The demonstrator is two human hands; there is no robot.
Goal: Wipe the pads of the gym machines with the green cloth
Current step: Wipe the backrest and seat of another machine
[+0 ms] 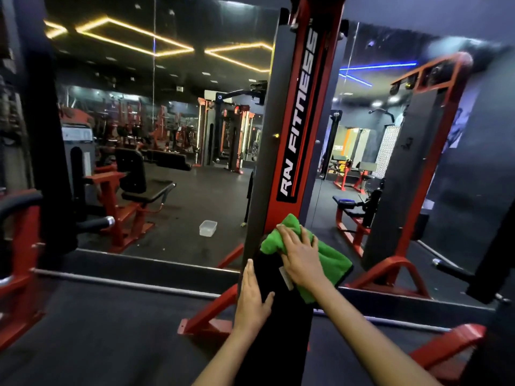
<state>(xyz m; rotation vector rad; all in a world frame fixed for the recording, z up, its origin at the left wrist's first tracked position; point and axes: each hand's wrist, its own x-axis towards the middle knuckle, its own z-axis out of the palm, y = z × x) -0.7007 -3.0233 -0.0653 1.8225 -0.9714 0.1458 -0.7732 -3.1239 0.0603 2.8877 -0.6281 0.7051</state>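
Right grip [302, 259] pressing one green cloth [328, 263], left grip [252, 293] on one black pad [276, 335]

White capitals reading "RN FITNESS" run lengthwise up a black strip [300, 118] on the red upright post [320, 79] of the gym machine, the letters turned sideways; a small white tag [286, 277] on the green cloth [328, 263] is too small to read.

Green cloth [320, 254] hides the pad's top (frame blurred).
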